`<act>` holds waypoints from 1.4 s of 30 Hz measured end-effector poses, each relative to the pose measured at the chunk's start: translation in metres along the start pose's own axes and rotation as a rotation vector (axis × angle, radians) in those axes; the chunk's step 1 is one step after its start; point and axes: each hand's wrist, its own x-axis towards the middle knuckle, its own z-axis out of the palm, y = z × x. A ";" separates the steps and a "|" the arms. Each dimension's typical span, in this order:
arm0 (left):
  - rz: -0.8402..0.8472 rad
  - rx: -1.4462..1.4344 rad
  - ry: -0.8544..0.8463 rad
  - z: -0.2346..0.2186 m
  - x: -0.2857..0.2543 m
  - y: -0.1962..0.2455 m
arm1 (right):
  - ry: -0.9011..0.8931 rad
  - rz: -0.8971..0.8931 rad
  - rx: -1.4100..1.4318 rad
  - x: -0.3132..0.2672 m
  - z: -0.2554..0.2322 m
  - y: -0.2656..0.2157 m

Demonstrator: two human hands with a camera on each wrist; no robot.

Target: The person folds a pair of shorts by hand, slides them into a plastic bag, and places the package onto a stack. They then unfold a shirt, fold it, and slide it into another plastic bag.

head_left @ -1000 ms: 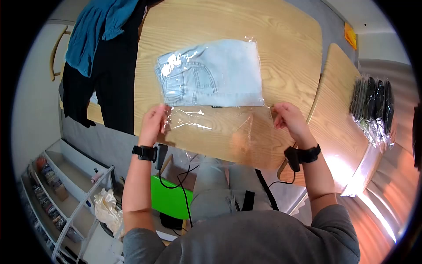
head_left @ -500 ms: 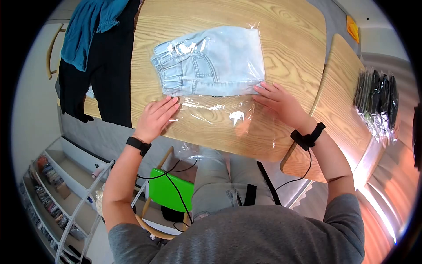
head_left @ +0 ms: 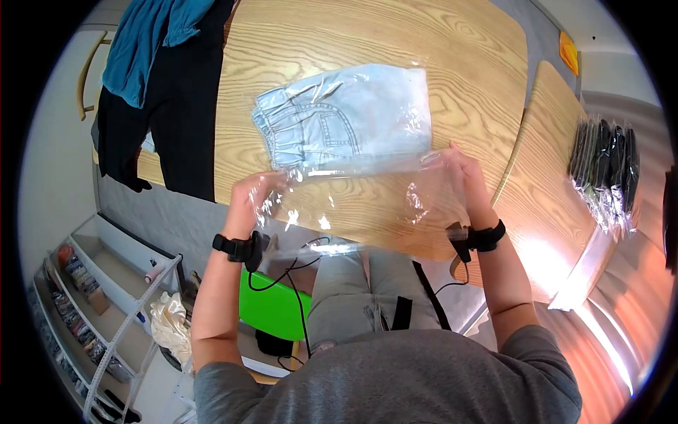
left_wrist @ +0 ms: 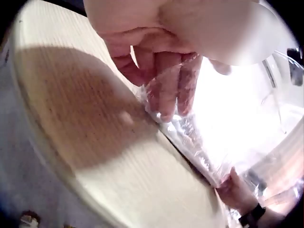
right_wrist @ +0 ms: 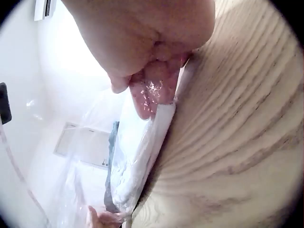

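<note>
Folded light-blue jeans (head_left: 381, 106) with a gathered waistband lie on the table inside a clear plastic bag (head_left: 353, 212). The bag's loose end is lifted toward the person's body and catches the light. At its left side, the left hand (head_left: 253, 198) grips the film close to the waistband corner; in the left wrist view that hand's fingers (left_wrist: 166, 92) show through the plastic. Level with the lower right corner of the jeans, the right hand (head_left: 467, 180) holds the other side of the film. Its fingers (right_wrist: 147, 97) sit behind shiny plastic in the right wrist view.
Black trousers (head_left: 180, 106) and a teal garment (head_left: 145, 53) lie over the wooden table's (head_left: 296, 35) left side. Several bagged dark garments (head_left: 604, 169) are on the right. A green chair seat (head_left: 272, 304) and shelving (head_left: 116, 311) stand below. Cables hang from the wrists.
Half a second ago both hands lay flatter on the bag along the jeans' lower edge. Now they have drawn back a little, and the film's loose end is raised between them.
</note>
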 end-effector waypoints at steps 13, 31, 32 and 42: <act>-0.531 -0.239 0.312 0.011 0.033 0.006 | 0.510 0.381 0.108 0.030 0.036 -0.022; -0.558 -0.259 0.382 0.018 0.036 0.011 | 0.445 -0.357 -0.558 0.030 0.096 -0.090; -0.555 -0.255 0.386 0.017 0.036 0.010 | 0.421 -0.325 -0.627 0.046 0.098 -0.093; -0.482 -0.293 0.508 0.016 0.021 0.020 | 0.429 -0.286 -0.857 0.108 0.092 -0.071</act>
